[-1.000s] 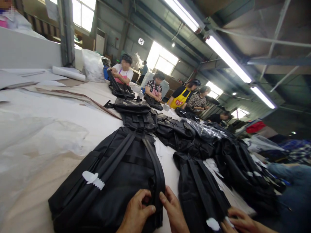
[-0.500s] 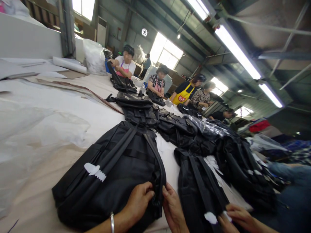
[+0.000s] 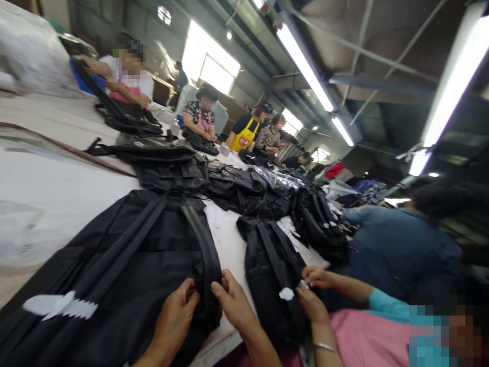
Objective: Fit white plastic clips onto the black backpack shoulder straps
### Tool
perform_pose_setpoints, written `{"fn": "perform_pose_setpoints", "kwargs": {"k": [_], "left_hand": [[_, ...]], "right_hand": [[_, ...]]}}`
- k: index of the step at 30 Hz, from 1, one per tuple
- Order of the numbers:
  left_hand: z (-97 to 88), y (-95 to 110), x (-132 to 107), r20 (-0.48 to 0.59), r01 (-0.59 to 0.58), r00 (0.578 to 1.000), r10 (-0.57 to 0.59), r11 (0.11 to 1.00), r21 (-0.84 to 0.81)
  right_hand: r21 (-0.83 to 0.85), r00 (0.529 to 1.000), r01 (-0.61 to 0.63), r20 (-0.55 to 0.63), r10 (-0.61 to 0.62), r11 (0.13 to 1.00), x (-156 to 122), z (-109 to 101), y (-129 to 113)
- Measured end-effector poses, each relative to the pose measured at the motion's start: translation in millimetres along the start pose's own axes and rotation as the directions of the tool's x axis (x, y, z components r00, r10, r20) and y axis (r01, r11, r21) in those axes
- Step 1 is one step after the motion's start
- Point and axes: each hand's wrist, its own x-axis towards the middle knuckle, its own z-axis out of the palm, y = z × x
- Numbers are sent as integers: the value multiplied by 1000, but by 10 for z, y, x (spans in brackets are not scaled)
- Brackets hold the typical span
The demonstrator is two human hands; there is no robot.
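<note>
A black backpack lies on the table in front of me, its shoulder straps facing up. My left hand is closed in a pinch at the inner edge of the right shoulder strap, near its lower end. From the outer side, my right hand pinches the same strap with thumb and fingers. Whatever small part lies between the fingertips is hidden. Around the left shoulder strap sits a white piece with a jagged edge.
To my right, a co-worker's hands work at the strap of another black backpack. More black bags line the white table. Several people stand along its far side. A person in dark blue bends over at the right.
The view has swung right, bringing the neighbouring co-worker's pink apron and teal sleeve into sight. Both my hands stay at the right strap; my right fingers have shifted slightly along its edge.
</note>
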Motion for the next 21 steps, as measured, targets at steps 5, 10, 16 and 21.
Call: {"fn": "perform_pose_setpoints", "kwargs": {"k": [5,10,16,21], "left_hand": [[-6,-114,53,36,-37,999,34,994,106],[-4,-88,-4,-11,-31,999,34,976,215],[-5,-79,-41,-48,-41,997,56,963,267],[-11,-124,-32,-46,-73,995,86,972,225]], "right_hand": [[-262,997,-55,-60,41,963,-44,37,-108],[-455,987,-116,-149,53,883,-140,106,-241],[-436,993,-122,-60,106,892,-122,81,-266],[-401,993,-115,-34,111,909,-87,59,-238]]}}
